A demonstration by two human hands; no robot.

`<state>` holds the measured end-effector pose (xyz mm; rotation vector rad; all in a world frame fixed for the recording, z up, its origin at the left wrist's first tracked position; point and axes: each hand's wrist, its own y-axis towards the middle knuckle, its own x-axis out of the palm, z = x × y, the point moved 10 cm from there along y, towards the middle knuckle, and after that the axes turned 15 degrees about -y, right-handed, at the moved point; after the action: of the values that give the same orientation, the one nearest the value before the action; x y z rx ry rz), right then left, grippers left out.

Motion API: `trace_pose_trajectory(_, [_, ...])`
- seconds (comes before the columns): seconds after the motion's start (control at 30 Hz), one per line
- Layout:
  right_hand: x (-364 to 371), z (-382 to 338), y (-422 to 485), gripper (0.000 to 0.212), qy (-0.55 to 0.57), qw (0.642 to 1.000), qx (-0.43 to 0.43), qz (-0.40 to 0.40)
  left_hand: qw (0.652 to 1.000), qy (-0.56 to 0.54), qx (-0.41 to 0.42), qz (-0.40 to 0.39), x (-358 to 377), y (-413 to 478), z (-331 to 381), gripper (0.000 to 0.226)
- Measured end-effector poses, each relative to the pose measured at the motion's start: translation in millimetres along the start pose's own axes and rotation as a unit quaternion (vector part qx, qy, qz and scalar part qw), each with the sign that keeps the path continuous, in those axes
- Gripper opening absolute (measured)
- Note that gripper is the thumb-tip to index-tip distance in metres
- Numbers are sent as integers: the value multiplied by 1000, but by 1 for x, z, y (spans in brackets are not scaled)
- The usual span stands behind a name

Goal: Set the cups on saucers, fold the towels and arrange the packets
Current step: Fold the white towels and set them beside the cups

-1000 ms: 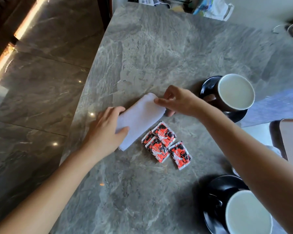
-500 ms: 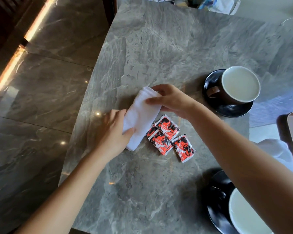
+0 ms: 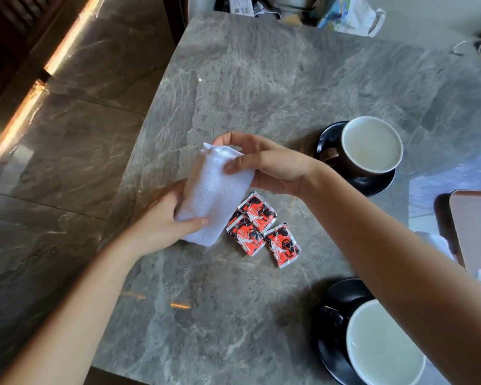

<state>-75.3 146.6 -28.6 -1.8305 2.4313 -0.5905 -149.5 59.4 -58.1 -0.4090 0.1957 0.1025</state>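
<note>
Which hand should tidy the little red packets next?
Probably the right hand. It hovers closest above the red packets. The left hand sits on the towel's far side from them and grips its near end.

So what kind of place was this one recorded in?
Probably a café or hotel lounge, though a home is possible: a grey marble-look table, two dark cups on black saucers, three red-and-black single-serve packets, and a small white rolled towel held in both hands.
</note>
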Motion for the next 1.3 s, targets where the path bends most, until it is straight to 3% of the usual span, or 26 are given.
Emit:
trace_pose_trajectory(0.23, [-18,-18,-19,26,29,999,-15,34,991,-126,36,11,19,-11,30,34])
trace_pose_trajectory(0.47, [-66,-21,-63,25,13,983,-54,173,973,-220,63,-17,78,-7,60,29])
trace_pose_trajectory(0.67, [-128,-32,-141,17,-6,948,-115,298,956,-273,27,-103,173,11,80,20])
trace_pose_trajectory(0.87, [-199,-16,-236,15,-16,898,-134,418,969,-212,1,-124,258,46,93,15])
trace_pose_trajectory(1.0, [-239,7,-273,20,-46,869,-97,483,993,-70,9,-92,297,74,90,34])
trace_pose_trajectory(1.1, [-259,25,-280,23,-84,855,-59,508,997,24,20,-66,315,90,91,30])
trace_pose_trajectory(1.3, [-299,43,-265,24,-171,828,-12,534,994,88,54,-43,328,107,102,33])
